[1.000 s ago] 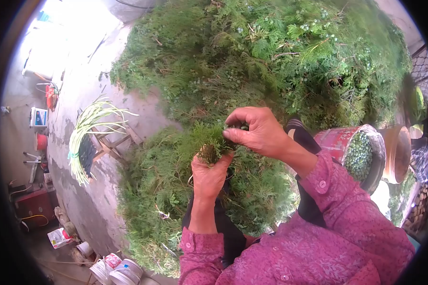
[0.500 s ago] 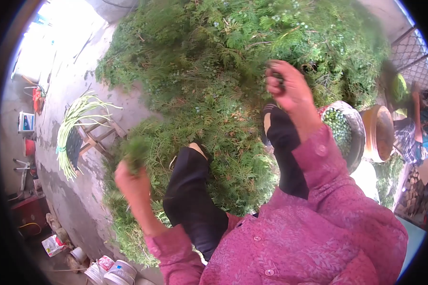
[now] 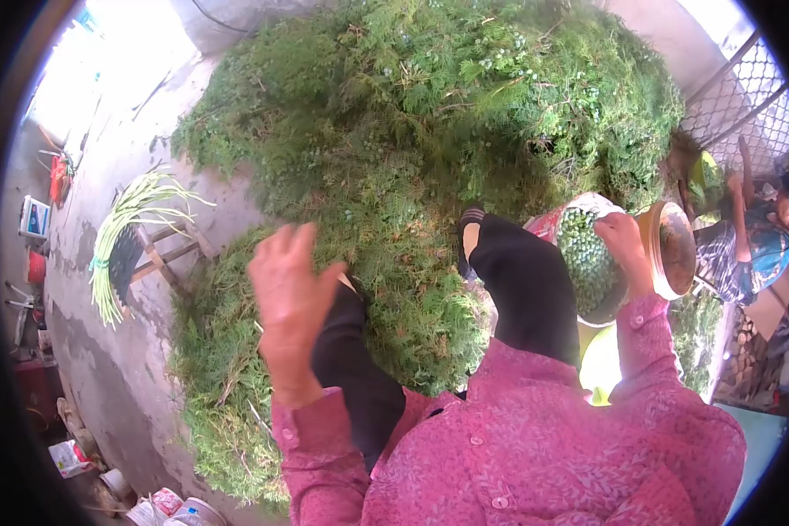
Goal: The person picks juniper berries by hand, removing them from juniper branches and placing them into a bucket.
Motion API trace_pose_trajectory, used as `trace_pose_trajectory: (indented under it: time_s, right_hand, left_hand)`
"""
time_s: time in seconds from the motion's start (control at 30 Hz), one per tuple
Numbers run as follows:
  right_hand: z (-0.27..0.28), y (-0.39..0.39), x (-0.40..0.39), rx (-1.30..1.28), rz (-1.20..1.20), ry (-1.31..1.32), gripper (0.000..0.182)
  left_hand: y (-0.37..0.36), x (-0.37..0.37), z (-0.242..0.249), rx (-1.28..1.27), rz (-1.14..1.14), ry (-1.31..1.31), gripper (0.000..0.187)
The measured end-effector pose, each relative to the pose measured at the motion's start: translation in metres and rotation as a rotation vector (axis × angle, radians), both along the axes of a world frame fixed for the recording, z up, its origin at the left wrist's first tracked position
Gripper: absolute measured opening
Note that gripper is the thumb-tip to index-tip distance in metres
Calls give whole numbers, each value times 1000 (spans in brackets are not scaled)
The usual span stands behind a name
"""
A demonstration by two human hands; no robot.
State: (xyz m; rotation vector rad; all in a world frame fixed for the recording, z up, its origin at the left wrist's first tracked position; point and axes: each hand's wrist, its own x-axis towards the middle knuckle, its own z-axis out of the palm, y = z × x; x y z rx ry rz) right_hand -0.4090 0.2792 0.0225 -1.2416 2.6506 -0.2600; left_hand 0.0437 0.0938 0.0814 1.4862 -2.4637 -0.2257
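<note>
My left hand (image 3: pixel 289 307) is raised over cut evergreen sprigs (image 3: pixel 228 359), fingers stretched out and apart, holding nothing. At the right, my right hand (image 3: pixel 624 247) is over a bucket (image 3: pixel 608 304) beside my knee. Its fingers are curled together and point down at the small green cones (image 3: pixel 585 250) in the bucket. Whatever those fingers hold, if anything, is hidden. A large heap of evergreen branches (image 3: pixel 430 114), with pale cones among the leaves, spreads in front of my feet and between my legs.
A yellowish bucket (image 3: pixel 675 250) stands just right of the cone bucket. Farther right sits another person (image 3: pixel 745 232) near a wire mesh (image 3: pixel 741 101). Long green beans (image 3: pixel 118 245) lie across a small stool (image 3: pixel 162 254) at the left.
My left hand has let go of a green sprig and opened. My right hand has moved from above the branch heap down and right to the cone bucket. The view has shifted slightly.
</note>
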Motion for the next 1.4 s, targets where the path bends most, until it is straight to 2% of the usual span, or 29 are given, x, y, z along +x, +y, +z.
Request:
trace_pose_trajectory:
  time_s: [0.03, 0.1, 0.17, 0.23, 0.3, 0.37, 0.43, 0.57, 0.63, 0.7, 0.77, 0.8, 0.87, 1.0, 1.07, 1.1, 1.17, 1.2, 1.23, 1.3, 1.33, 1.37, 1.4]
  right_hand:
    - [7, -27, 9, -5, -10, -83, 32]
    - [12, -82, 34, -8, 77, -191, 29]
    - [-3, -138, 61, -8, 247, -263, 31]
    - [-53, -189, 75, 9, 426, -282, 37]
    - [-116, -235, 84, 94, 617, -249, 44]
    - [-182, -270, 91, 270, 685, -168, 43]
    - [-221, -292, 107, 315, 645, -136, 40]
    - [-287, -312, 135, 359, 573, -78, 34]
    - [-298, -317, 145, 371, 549, -100, 32]
    - [-300, -317, 148, 375, 509, -110, 30]
    - [-297, -316, 146, 407, 655, -38, 23]
    - [-297, -316, 144, 400, 651, -33, 23]
    - [-296, -311, 141, 384, 889, 88, 16]
    - [-249, -309, 143, 360, 1009, 159, 11]
    - [-223, -311, 142, 436, 825, 112, 14]
    - [-208, -310, 141, 425, 828, 130, 14]
    - [-175, -305, 131, 305, 568, 42, 22]
    - [-167, -301, 119, 291, 480, -51, 25]
    - [-151, -292, 112, 272, 473, -33, 25]
    - [-116, -280, 100, 188, 419, -275, 28]
    - [-88, -265, 110, 85, 207, -510, 23]
    - [-75, -251, 113, 62, 211, -502, 23]
    - [-65, -237, 116, -49, 99, -739, 18]
  left_hand:
    - [-4, -18, 1, -9, -105, 49, 48]
    - [-10, -49, -6, 182, -215, 90, 48]
    - [-18, -67, -28, 306, -343, 109, 47]
    - [-19, -74, -61, 302, -374, -43, 39]
    - [-9, -73, -78, 273, -388, -362, 37]
    - [-18, -74, -70, 472, -483, -239, 37]
    - [-25, -76, -74, 387, -463, -90, 42]
    - [-42, -76, -78, 371, -402, -186, 37]
    - [-48, -76, -80, 388, -408, -231, 35]
    - [-52, -76, -79, 422, -455, -212, 35]
    - [-55, -77, -77, 428, -474, -218, 34]
    - [-56, -77, -76, 430, -481, -219, 33]
    - [-55, -74, -77, 397, -475, -214, 32]
    - [-44, -68, -87, 356, -407, -173, 30]
    - [-41, -64, -89, 371, -389, -172, 29]
    - [-40, -62, -90, 398, -378, -183, 29]
    - [-38, -59, -93, 434, -348, -182, 30]
    - [-36, -58, -91, 491, -326, -190, 31]
    - [-33, -57, -86, 556, -282, -160, 31]
    - [-23, -52, -91, 622, -260, -191, 34]
    - [-16, -48, -94, 592, -262, -185, 34]
    - [-8, -43, -97, 614, -292, -117, 37]
    - [3, -41, -100, 640, -322, -54, 41]
